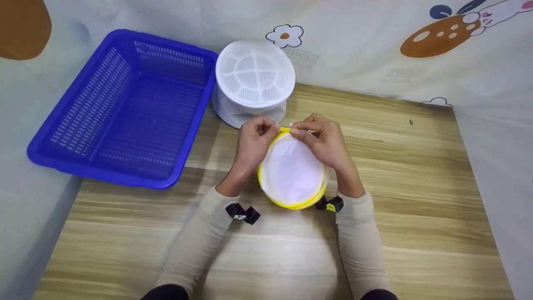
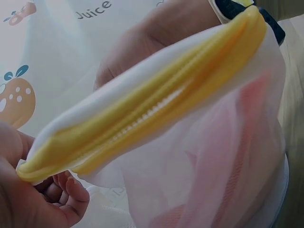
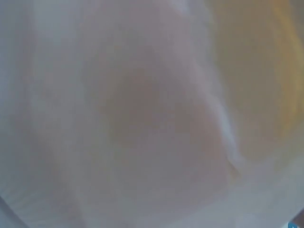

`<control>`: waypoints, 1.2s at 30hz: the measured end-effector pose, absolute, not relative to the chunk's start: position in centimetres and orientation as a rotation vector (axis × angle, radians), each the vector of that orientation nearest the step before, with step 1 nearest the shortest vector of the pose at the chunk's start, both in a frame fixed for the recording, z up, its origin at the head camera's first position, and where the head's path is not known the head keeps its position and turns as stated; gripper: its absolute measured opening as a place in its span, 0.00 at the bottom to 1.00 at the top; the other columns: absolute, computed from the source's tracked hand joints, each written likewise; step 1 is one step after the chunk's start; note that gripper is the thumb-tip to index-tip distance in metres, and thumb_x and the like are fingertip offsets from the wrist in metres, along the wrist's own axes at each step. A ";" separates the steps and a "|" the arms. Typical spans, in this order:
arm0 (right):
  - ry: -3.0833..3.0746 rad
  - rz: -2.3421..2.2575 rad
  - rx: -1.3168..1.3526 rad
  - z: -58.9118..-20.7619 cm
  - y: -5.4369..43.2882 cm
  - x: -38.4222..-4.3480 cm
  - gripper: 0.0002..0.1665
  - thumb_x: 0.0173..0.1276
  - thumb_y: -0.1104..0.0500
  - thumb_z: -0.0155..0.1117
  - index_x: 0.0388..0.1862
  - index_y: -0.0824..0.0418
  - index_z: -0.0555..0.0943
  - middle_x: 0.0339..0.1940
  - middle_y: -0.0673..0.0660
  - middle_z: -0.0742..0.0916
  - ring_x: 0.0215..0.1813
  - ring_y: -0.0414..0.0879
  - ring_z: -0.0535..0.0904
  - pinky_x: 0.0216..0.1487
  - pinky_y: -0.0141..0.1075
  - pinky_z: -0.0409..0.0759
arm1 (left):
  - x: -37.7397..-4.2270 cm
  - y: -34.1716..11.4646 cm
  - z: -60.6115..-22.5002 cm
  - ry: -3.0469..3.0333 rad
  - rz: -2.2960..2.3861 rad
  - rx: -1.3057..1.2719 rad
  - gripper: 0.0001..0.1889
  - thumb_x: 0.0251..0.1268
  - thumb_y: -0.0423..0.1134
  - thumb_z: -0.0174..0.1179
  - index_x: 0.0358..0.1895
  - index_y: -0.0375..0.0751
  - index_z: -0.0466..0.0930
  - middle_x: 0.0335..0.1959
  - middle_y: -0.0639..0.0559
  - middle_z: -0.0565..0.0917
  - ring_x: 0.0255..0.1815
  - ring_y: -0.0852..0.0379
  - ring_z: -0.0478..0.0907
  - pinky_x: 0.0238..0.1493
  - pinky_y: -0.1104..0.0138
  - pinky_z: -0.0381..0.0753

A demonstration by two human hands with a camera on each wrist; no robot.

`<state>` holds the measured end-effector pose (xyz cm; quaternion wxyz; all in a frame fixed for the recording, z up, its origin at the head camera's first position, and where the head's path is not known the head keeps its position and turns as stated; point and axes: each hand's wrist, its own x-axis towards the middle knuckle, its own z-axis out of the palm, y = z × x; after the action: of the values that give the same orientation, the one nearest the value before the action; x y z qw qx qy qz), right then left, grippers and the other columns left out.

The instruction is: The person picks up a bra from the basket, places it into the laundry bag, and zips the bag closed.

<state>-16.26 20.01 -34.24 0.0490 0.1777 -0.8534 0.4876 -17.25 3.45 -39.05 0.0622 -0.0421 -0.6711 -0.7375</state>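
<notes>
A white mesh laundry bag (image 1: 293,171) with a yellow zipper band round its edge is held up between both hands, its round end facing the head camera. My left hand (image 1: 252,143) pinches the yellow band at the far side. Close beside it, my right hand (image 1: 327,139) pinches the same edge between thumb and fingers. In the left wrist view the yellow zipper (image 2: 142,107) runs across the bag with white teeth showing, and something pinkish-red (image 2: 242,128) shows through the sheer fabric. Pale blurred fabric (image 3: 142,118) fills most of the right wrist view.
A blue plastic basket (image 1: 187,133) with slotted walls stands at the left. Next to it is a white mesh cylinder (image 1: 255,75) with a ribbed round top. A printed cloth (image 1: 354,41) hangs behind the wooden table (image 1: 416,187).
</notes>
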 end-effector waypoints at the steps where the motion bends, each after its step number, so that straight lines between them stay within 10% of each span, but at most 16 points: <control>1: -2.597 1.483 0.548 -34.3 20.0 -16.3 0.06 0.61 0.68 0.67 0.36 0.71 0.86 0.31 0.62 0.83 0.37 0.45 0.76 0.35 0.33 0.78 | -17.2 3.5 -39.1 -2.016 -2.250 -0.117 0.07 0.56 0.25 0.60 0.22 0.34 0.77 0.18 0.53 0.72 0.20 0.62 0.66 0.23 0.72 0.65; 36: -2.605 1.455 0.543 -34.2 20.6 -16.4 0.06 0.61 0.68 0.67 0.36 0.71 0.86 0.31 0.62 0.84 0.38 0.45 0.77 0.35 0.28 0.79 | -17.0 4.0 -39.0 -1.965 -2.290 -0.034 0.06 0.55 0.25 0.61 0.23 0.32 0.79 0.17 0.53 0.75 0.20 0.61 0.69 0.24 0.72 0.68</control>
<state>-16.36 20.56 -34.15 0.0544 0.1788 -0.8576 0.4791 -16.95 4.03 -38.99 0.0620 -0.0112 -0.6498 -0.7575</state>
